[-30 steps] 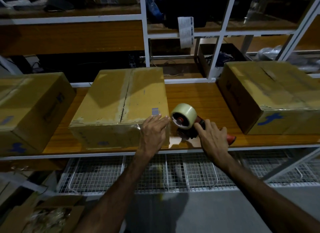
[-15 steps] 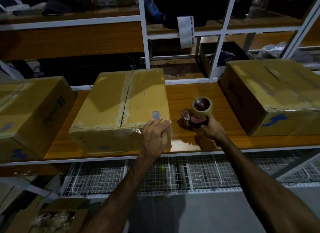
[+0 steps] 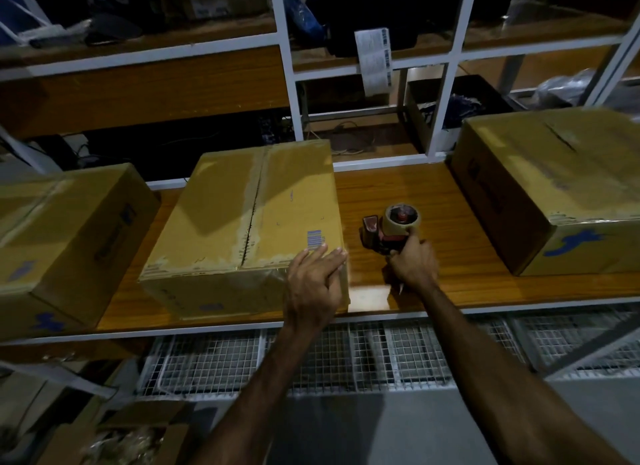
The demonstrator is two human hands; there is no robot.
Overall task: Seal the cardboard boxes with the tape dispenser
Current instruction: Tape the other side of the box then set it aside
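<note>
Step in hand, as I read it: tool picked up, middle box braced, taping not started. Right hand (image 3: 412,265) is wrapped around the handle of the tape dispenser (image 3: 391,231), roll upright, held just right of centre frame over the wooden shelf (image 3: 433,205); can't tell if its base touches the wood. Left hand (image 3: 317,277) lies flat, fingers straight, on the near right corner of the middle cardboard box (image 3: 249,219), centre frame, right by its barcode. That box's centre seam (image 3: 252,215) looks open along a dark gap between old tape residue, so probably unsealed. Next move calls for bringing the dispenser left onto the near face, sticking the tape end below the seam, then pulling along the seam toward the top of the frame. Room: dispenser sits in the bare gap between the middle box and the right box (image 3: 554,187), well apart from the latter. Left box (image 3: 65,229) is near the middle one. White rack post (image 3: 287,66) stands behind the far edge; watch the end of the pull.
</note>
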